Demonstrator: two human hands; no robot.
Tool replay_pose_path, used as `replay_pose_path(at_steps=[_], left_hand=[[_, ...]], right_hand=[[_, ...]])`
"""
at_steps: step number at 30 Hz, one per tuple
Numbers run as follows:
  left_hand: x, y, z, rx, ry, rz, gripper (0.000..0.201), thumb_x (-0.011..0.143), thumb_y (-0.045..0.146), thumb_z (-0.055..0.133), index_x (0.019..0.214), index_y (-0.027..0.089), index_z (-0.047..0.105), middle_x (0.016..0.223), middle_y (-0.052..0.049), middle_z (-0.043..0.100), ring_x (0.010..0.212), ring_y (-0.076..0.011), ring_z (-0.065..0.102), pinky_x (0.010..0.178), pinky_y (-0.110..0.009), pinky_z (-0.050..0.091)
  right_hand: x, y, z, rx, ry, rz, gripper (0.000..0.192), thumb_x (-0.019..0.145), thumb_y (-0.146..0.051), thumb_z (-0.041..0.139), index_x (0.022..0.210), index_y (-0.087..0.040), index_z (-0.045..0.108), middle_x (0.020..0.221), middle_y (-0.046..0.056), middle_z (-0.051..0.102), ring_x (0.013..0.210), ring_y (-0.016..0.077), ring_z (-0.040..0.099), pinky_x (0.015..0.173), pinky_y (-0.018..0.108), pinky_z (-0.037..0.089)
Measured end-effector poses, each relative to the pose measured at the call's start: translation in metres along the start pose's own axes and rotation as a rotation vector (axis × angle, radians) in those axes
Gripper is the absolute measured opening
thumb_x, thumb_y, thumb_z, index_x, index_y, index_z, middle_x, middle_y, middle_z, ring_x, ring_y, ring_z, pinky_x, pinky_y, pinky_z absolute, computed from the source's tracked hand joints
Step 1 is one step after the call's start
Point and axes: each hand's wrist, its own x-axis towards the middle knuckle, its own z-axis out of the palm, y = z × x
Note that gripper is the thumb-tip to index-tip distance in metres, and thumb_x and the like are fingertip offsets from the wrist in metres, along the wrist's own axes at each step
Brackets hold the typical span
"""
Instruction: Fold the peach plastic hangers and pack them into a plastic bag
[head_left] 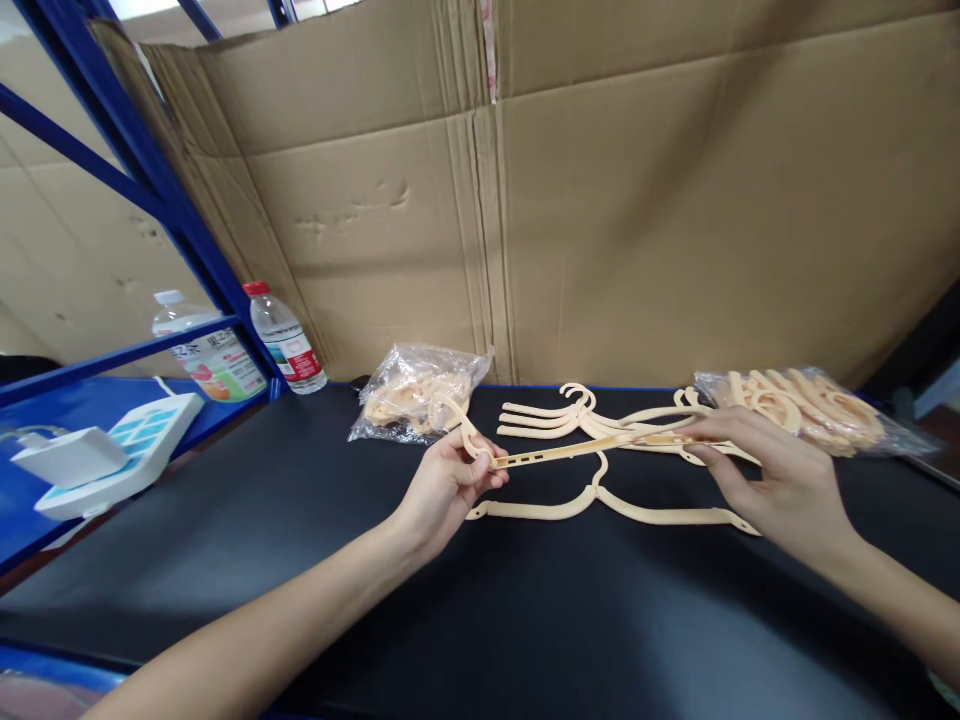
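Note:
A cream plastic hanger with a slotted flat bar is held above the table between my two hands. My left hand pinches its left end, where a curved part rises above the fingers. Around the right end, the fingers of my right hand are closed, partly hiding it. Below the held hanger, a spread hanger lies flat on the black tabletop. Just behind, several stacked hanger pieces lie with their hooks toward the back, partly covered by the held one.
A clear bag of cream parts sits back left, another bag of parts back right. A red-capped water bottle, a larger bottle and a white power strip stand left. A cardboard wall closes the back.

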Motion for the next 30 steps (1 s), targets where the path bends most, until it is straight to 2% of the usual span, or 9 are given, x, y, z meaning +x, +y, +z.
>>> replay_pose_path(at_steps=[9, 15, 19, 23, 25, 27, 28, 30], left_hand=[[0.0, -0.006, -0.002, 0.015, 0.086, 0.059, 0.018, 0.059, 0.001, 0.067, 0.063, 0.013, 0.053, 0.064, 0.0, 0.064, 0.051, -0.0073, 0.055, 0.049, -0.016, 0.042], [0.004, -0.01, -0.003, -0.063, 0.184, 0.117, 0.021, 0.059, 0.003, 0.072, 0.067, 0.012, 0.055, 0.074, -0.002, 0.069, 0.058, -0.0087, 0.063, 0.062, -0.018, 0.053], [0.003, -0.01, 0.0, -0.096, 0.154, 0.132, 0.021, 0.064, 0.007, 0.075, 0.069, 0.013, 0.055, 0.082, -0.006, 0.072, 0.072, -0.0137, 0.069, 0.075, -0.022, 0.055], [-0.003, -0.012, 0.003, -0.072, 0.11, 0.092, 0.016, 0.073, 0.015, 0.072, 0.072, 0.014, 0.055, 0.082, -0.004, 0.07, 0.077, -0.0156, 0.071, 0.075, -0.022, 0.055], [-0.012, -0.017, 0.006, 0.039, 0.033, 0.043, 0.014, 0.08, 0.021, 0.065, 0.073, 0.015, 0.054, 0.086, -0.005, 0.069, 0.072, -0.0144, 0.07, 0.07, -0.023, 0.055], [-0.026, -0.024, 0.011, 0.307, -0.139, 0.037, 0.013, 0.085, 0.022, 0.058, 0.074, 0.015, 0.055, 0.088, -0.006, 0.067, 0.068, -0.0136, 0.067, 0.064, -0.024, 0.055], [-0.033, -0.027, 0.014, 0.504, -0.277, 0.098, 0.009, 0.084, 0.02, 0.058, 0.077, 0.015, 0.057, 0.085, -0.006, 0.067, 0.068, -0.0143, 0.066, 0.062, -0.024, 0.054], [-0.047, -0.031, 0.019, 0.872, -0.646, 0.415, 0.006, 0.084, 0.016, 0.056, 0.088, 0.015, 0.061, 0.086, -0.008, 0.067, 0.076, -0.0173, 0.065, 0.07, -0.027, 0.054]], right_hand=[[-0.002, -0.01, 0.001, -0.055, -0.002, -0.005, 0.016, 0.085, -0.017, 0.057, 0.094, -0.026, 0.066, 0.088, 0.003, 0.069, 0.08, 0.0213, 0.066, 0.076, 0.035, 0.051], [-0.002, -0.018, -0.001, -0.101, 0.0, -0.031, 0.016, 0.084, -0.015, 0.06, 0.096, -0.023, 0.065, 0.088, 0.002, 0.069, 0.078, 0.0178, 0.066, 0.074, 0.031, 0.052], [-0.002, -0.02, -0.002, -0.129, -0.008, 0.04, 0.013, 0.086, -0.019, 0.058, 0.097, -0.022, 0.065, 0.087, 0.003, 0.07, 0.077, 0.0181, 0.066, 0.07, 0.03, 0.052], [0.0, -0.012, -0.007, -0.115, -0.088, 0.153, 0.011, 0.086, -0.026, 0.057, 0.093, -0.023, 0.066, 0.084, 0.002, 0.07, 0.072, 0.0179, 0.065, 0.06, 0.029, 0.05], [0.002, -0.005, -0.013, -0.061, -0.169, 0.237, 0.014, 0.086, -0.031, 0.056, 0.091, -0.023, 0.067, 0.084, 0.003, 0.07, 0.07, 0.0185, 0.065, 0.056, 0.029, 0.05], [0.005, 0.001, -0.019, 0.015, -0.256, 0.329, 0.017, 0.085, -0.035, 0.056, 0.09, -0.023, 0.067, 0.085, 0.004, 0.07, 0.072, 0.0193, 0.065, 0.054, 0.028, 0.051], [0.006, 0.002, -0.023, 0.057, -0.303, 0.371, 0.018, 0.084, -0.036, 0.057, 0.089, -0.023, 0.066, 0.086, 0.005, 0.069, 0.073, 0.0195, 0.065, 0.055, 0.028, 0.052], [0.009, 0.003, -0.029, 0.138, -0.425, 0.446, 0.019, 0.082, -0.038, 0.058, 0.087, -0.022, 0.065, 0.086, 0.006, 0.068, 0.075, 0.0194, 0.064, 0.056, 0.027, 0.053]])
